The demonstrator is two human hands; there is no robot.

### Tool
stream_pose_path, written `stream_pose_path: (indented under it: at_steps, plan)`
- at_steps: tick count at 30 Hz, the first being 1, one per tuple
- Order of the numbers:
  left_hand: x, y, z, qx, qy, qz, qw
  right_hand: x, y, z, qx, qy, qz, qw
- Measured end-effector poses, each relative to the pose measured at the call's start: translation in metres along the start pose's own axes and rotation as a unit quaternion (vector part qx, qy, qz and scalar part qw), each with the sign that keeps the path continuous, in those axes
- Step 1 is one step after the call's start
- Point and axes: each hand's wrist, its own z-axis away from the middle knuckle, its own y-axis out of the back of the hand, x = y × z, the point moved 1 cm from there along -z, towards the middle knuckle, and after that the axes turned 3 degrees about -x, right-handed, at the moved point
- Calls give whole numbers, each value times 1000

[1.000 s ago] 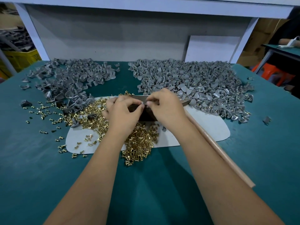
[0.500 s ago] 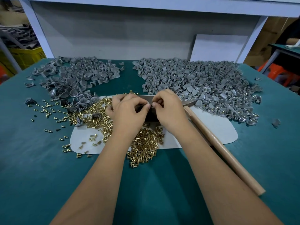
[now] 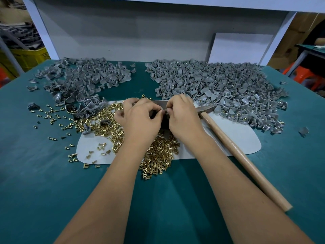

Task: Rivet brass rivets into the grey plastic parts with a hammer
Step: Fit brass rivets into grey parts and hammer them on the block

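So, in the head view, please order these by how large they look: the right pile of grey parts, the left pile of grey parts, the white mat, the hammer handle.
1. Right pile of grey parts
2. White mat, though hands and rivets hide part of it, so first place is unsure
3. Left pile of grey parts
4. Hammer handle, long but thin

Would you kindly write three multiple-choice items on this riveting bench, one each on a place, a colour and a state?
1. Where does the hammer lie?
A. right of the hands
B. left of the hands
C. on the shelf

2. What colour is the table?
A. red
B. teal
C. white

3. What is the right hand doing?
A. swinging the hammer
B. resting flat
C. pinching something small against the left hand

Answers: 1 A, its wooden handle runs along the right forearm; 2 B, teal shows around the white mat; 3 C, fingertips meet over the dark block.
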Motion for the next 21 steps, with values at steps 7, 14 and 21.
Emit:
stream_pose_path:
  at_steps: [7, 14, 21]
  plan:
    - [-1, -1, 1, -13, 15, 24, 1000, 0, 1, 5, 7, -4, -30, 1000]
    - [-5, 1, -1, -46, 61, 79, 994, 2, 13, 11, 35, -82, -201, 975]
    - [-5, 0, 0, -60, 50, 113, 991, -2, 16, 14, 18, -63, -235, 970]
